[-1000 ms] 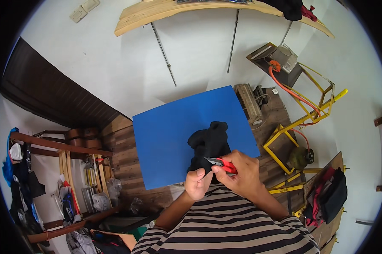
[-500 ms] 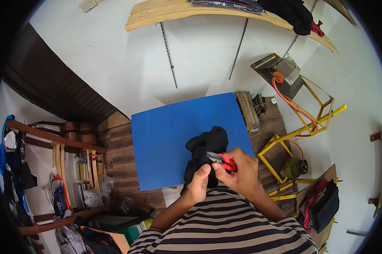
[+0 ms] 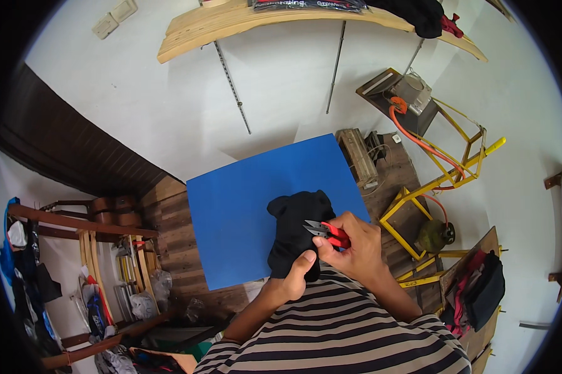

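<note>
A black piece of cloth, perhaps a garment [image 3: 295,219], lies over the near right part of the blue tabletop [image 3: 231,215] and reaches back toward my striped shirt. My left hand [image 3: 295,278] is closed on its near edge, thumb on top and the other fingers hidden under the fabric. In my right hand [image 3: 363,250] are thread snips [image 3: 336,234] with red handles and grey blades. Their blades are parted and point left, just over the cloth; whether they touch it I cannot tell.
A wooden crate [image 3: 357,159] stands behind the table's right corner. Further right are a yellow metal frame [image 3: 412,199], an orange hose [image 3: 418,140] and a green gas cylinder [image 3: 432,235]. Shelving with clothes [image 3: 87,234] lines the left. A wooden wall shelf [image 3: 231,28] hangs at the back.
The bunched black cloth now lies smoother and broader under my hands. The snips' blades have spread apart. My view has tilted slightly, shifting the surroundings.
</note>
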A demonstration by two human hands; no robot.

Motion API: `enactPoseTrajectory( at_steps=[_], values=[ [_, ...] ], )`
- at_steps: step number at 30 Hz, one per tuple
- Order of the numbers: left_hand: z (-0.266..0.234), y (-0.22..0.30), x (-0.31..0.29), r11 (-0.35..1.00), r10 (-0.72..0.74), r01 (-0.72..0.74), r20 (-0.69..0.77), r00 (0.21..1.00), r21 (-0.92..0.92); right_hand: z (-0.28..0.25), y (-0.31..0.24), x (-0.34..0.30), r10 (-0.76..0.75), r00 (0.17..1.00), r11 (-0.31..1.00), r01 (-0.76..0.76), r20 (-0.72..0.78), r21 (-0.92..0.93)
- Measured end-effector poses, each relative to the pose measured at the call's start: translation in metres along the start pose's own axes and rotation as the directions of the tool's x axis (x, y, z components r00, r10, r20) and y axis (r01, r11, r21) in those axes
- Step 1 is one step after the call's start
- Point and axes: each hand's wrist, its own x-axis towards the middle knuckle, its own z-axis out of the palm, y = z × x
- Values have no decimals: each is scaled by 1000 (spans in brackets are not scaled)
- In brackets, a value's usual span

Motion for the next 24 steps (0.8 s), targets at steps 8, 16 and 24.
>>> enactPoseTrajectory(
  at_steps=[8, 16, 24],
  values=[
    [-6, 12, 5, 878, 169, -223, 162, 972, 424, -6, 6, 2, 32, 999, 999, -33, 18, 28],
    [-15, 9, 4, 743, 320, -401, 242, 916, 536, -17, 13, 1, -21, 995, 996, 13, 94, 89],
    [-19, 12, 7, 677, 379, -495, 319, 869, 545, -22, 12, -3, -100, 988, 993, 106, 119, -48]
  ],
)
